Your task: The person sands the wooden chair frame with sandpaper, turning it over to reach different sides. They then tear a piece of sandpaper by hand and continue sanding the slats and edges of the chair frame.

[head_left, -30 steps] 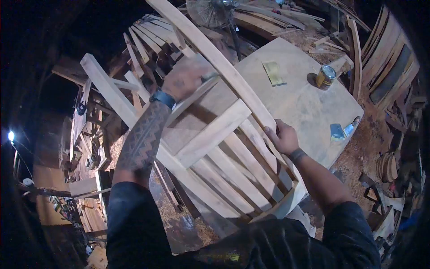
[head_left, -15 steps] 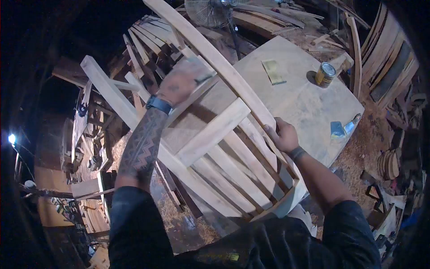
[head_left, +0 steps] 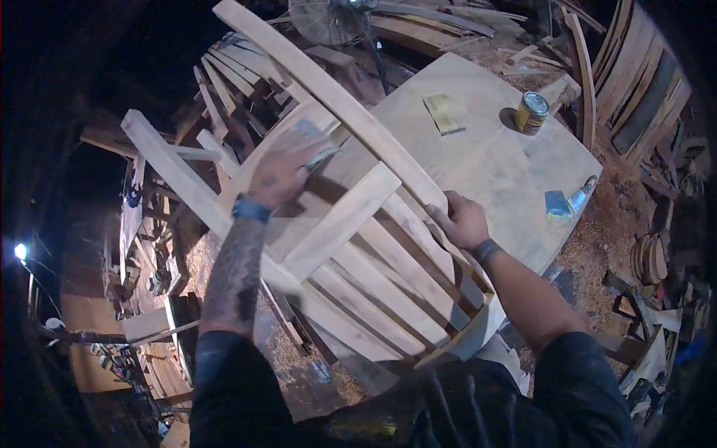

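Observation:
An unpainted wooden chair frame (head_left: 343, 222) lies tilted across the worktable, with its slatted back (head_left: 396, 284) toward me. My left hand (head_left: 284, 170), blurred by motion, presses what looks like a folded piece of sandpaper (head_left: 323, 155) against a broad part of the frame beyond the crossbar. Part of that piece is hidden under the fingers. My right hand (head_left: 464, 220) grips the long side post on the right, thumb on top and fingers wrapped round its outer side.
On the dusty worktable (head_left: 493, 172) are a yellow printed sheet (head_left: 444, 113), a small can (head_left: 532, 113) and a brush (head_left: 582, 193) beside a blue piece (head_left: 557, 204). A fan (head_left: 328, 19) stands behind. Wood pieces and shavings surround the table.
My left hand has moved down and left, toward me, along the frame with the piece in it. My right hand keeps its grip on the post. The whole view has shifted slightly.

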The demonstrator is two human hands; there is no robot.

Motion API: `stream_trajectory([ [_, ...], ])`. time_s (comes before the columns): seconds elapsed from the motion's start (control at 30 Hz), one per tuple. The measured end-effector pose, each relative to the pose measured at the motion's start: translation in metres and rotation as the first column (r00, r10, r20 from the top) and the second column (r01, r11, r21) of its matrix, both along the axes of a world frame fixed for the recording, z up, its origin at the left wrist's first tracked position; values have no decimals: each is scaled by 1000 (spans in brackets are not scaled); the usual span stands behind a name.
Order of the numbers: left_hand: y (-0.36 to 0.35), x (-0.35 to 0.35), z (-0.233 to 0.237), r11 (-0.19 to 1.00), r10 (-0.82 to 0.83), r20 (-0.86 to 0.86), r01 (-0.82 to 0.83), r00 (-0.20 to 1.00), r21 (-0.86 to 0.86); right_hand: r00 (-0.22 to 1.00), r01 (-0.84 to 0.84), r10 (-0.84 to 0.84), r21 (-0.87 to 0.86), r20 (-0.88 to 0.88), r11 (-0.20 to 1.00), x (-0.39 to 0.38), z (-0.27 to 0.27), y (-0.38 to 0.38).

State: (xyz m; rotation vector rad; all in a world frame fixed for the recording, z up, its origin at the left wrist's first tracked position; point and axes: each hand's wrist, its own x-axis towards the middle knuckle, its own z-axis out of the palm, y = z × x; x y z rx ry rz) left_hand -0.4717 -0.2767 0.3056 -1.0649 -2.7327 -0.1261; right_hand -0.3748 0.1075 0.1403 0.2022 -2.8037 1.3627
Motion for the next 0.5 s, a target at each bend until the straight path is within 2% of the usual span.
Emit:
stream_trajectory([
  [0.03, -12, 6, 9, 1000, -14, 27, 14, 1000, 1, 1000, 3, -3, -13, -7, 1000, 0, 0, 0],
  [0.1, -35, 22, 13, 987, 72, -57, -79, 996, -141, 1000, 12, -12, -42, -16, 999, 1, -4, 1],
  [0.17, -30, 22, 14, 962, 102, -119, -128, 988, -241, 998, 50, -50, 11, -43, 999, -3, -9, 3],
  [0.23, -12, 4, 3, 995, 26, -21, -28, 999, -94, 999, 23, -21, 70, -29, 997, -3, -9, -1],
  [0.27, -3, -2, 2, 1000, -10, 9, 10, 1000, -7, 1000, 13, -13, 30, 2, 999, 0, -11, -5],
  [0.33, 10, -5, 4, 995, 66, -8, -66, 998, -71, 999, 11, -10, -24, 40, 1000, -2, -3, -2],
  [0.37, 16, -6, 5, 990, 96, -18, -98, 995, -98, 1000, 14, -15, -70, -3, 997, -1, -1, -3],
  [0.47, -38, 11, 4, 963, 61, -117, -90, 991, -254, 1000, 10, -11, -37, -13, 999, 2, 4, -2],
  [0.5, -39, 18, 6, 961, 89, -133, -120, 987, -251, 999, 5, -6, 18, 43, 1000, -1, -2, 1],
])
